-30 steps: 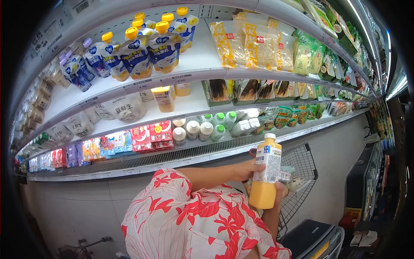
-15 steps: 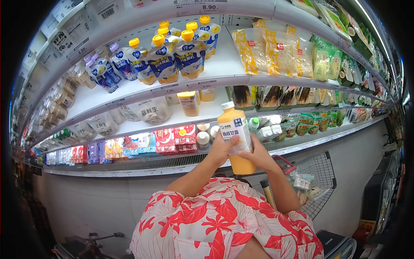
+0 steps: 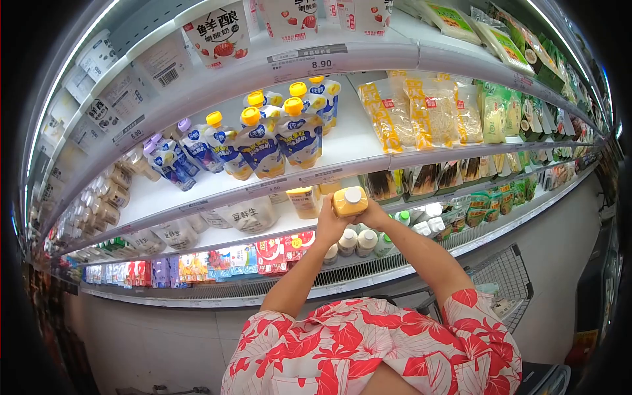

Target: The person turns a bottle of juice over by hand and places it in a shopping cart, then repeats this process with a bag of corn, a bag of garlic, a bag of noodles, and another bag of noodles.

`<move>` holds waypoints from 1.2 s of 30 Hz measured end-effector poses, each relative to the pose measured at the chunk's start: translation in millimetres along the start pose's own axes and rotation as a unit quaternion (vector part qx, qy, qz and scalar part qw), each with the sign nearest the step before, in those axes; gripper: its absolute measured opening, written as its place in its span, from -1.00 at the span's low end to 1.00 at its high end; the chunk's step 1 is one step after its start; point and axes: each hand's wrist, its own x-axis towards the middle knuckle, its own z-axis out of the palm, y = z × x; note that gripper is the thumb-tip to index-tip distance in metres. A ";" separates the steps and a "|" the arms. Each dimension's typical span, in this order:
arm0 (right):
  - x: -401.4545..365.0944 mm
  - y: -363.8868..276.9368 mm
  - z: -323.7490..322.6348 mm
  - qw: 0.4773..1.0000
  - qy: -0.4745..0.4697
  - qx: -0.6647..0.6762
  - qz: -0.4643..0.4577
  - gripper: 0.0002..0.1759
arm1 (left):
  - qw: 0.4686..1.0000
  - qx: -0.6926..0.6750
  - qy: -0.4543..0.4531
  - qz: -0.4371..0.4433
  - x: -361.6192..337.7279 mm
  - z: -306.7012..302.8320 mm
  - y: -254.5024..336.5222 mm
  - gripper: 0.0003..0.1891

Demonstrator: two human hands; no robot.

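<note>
A bottle of yellow-orange drink [image 3: 342, 207] with a white cap is held between my two hands at the edge of a refrigerated shelf. Its cap points up toward me, and its label is out of sight. My left hand [image 3: 331, 224] wraps round the left side; my right hand [image 3: 372, 214] grips the right side. Just to the left, on the shelf, stands another yellow-orange bottle [image 3: 305, 203], partly covered by the shelf edge above it. White-capped bottles [image 3: 357, 241] stand on the level below my hands.
Yogurt pouches [image 3: 297, 135] with yellow caps and bagged noodle-like food [image 3: 433, 112] fill the shelf above. White bags [image 3: 249, 216] lie to the left, over several drink cartons [image 3: 270, 253]. A wire shopping cart [image 3: 503, 280] stands at my right.
Both hands have moved forward to the shelf with the bottle. The bottle has turned from showing its label to showing its cap. My view has tilted upward.
</note>
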 end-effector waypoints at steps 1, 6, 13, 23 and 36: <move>9.9 7.9 0.9 1.000 0.015 0.004 -0.010 -0.25 | 1.000 0.000 0.019 0.019 3.6 -2.2 7.4 -0.24; 41.6 20.8 5.5 0.995 0.048 0.042 0.073 -0.20 | 0.993 0.067 0.088 0.042 23.3 -5.0 -6.2 -0.29; 65.7 38.0 24.9 0.963 0.213 -0.158 0.055 -0.36 | 0.995 0.021 0.097 0.027 33.6 1.0 -33.1 -0.30; 29.4 19.6 17.9 0.976 0.095 -0.158 0.115 -0.31 | 0.988 0.082 0.124 -0.037 24.5 18.1 -49.6 -0.43; -445.2 5.0 -38.0 0.611 0.611 -0.441 0.244 -0.52 | 0.881 0.025 -0.458 0.114 -135.0 217.6 45.5 -0.56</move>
